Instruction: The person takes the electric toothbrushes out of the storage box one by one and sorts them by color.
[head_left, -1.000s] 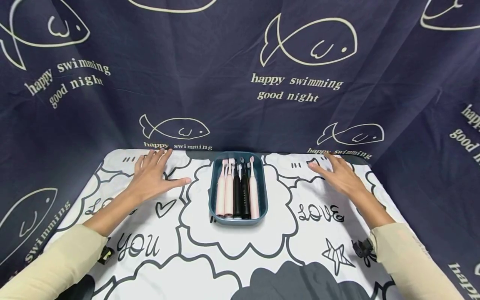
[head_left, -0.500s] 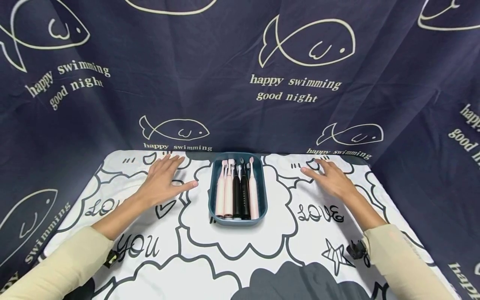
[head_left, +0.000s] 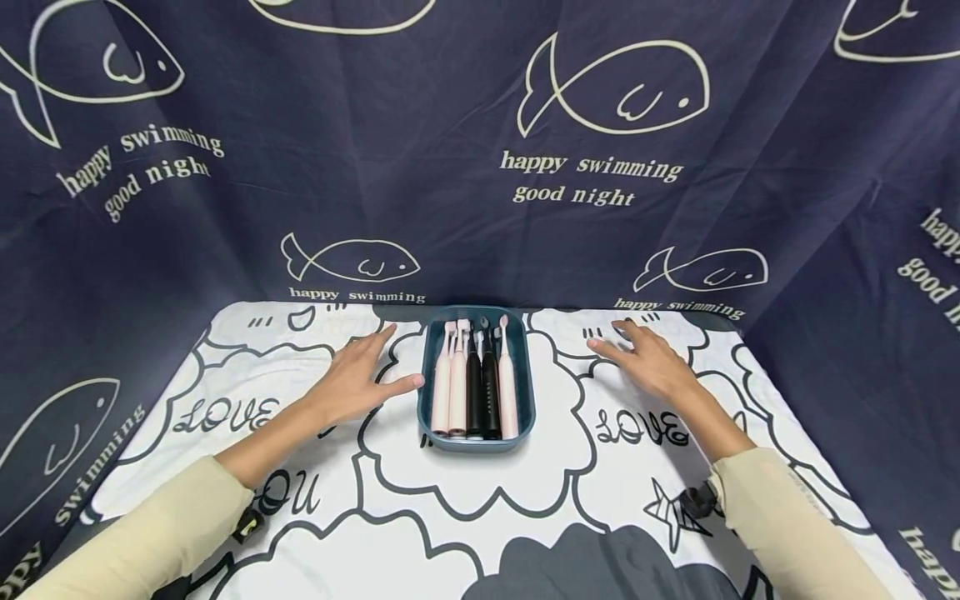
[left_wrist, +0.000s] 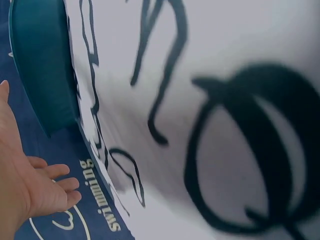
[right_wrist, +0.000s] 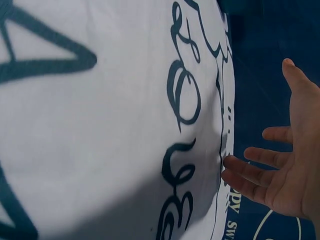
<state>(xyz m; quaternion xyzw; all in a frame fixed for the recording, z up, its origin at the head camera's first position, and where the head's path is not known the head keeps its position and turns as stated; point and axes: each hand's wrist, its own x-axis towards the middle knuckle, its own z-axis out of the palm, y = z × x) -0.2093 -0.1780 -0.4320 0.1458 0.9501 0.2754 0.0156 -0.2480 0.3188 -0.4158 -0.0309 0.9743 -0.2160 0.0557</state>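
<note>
In the head view a dark blue bin (head_left: 476,446) stands at the middle back of the table. Side by side in it lie several electric toothbrushes: pink ones such as the rightmost pink toothbrush (head_left: 507,396), and black ones such as the black toothbrush (head_left: 491,396). My left hand (head_left: 356,379) hovers just left of the bin, fingers extended, its thumb tip right at the bin's left rim. Farther off on the other side, my right hand (head_left: 648,362) is held over the cloth with spread fingers. Neither hand holds anything. The left wrist view shows the bin's outer wall (left_wrist: 45,65).
A white tablecloth (head_left: 480,483) printed with black clouds and words covers the table. Behind it and at both sides hangs a navy curtain (head_left: 465,167) with fish drawings. Each wrist wears a small dark device, one of them the right wrist device (head_left: 699,500).
My left hand has moved right, up to the bin's left edge. The right hand has drifted a little left toward the bin. The bin and toothbrushes stay where they were.
</note>
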